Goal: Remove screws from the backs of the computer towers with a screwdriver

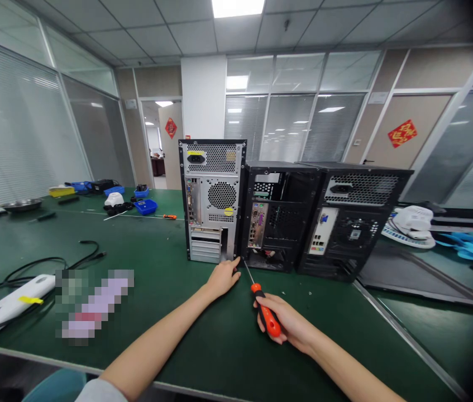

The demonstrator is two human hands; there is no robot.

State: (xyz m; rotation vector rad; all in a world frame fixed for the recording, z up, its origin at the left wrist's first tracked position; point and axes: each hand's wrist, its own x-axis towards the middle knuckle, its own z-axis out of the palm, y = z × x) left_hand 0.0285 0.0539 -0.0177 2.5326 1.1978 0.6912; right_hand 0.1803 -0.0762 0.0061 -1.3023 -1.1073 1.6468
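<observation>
My right hand is wrapped around the red and black handle of a screwdriver. Its thin shaft points up and forward, the tip close to the lower right corner of a computer case with a silver back panel. By that same corner is my left hand, index finger stretched to the case's bottom edge and thumb apart from it. I see nothing held there. Immediately right of this case stands a black computer case with an opening at its top; whether the screwdriver tip touches anything is too small to tell.
A third case stands at the right, near a flat dark panel. Left on the green table lie a white power strip, black cables and a blurred-out item. Farther back are blue trays and an orange-handled tool.
</observation>
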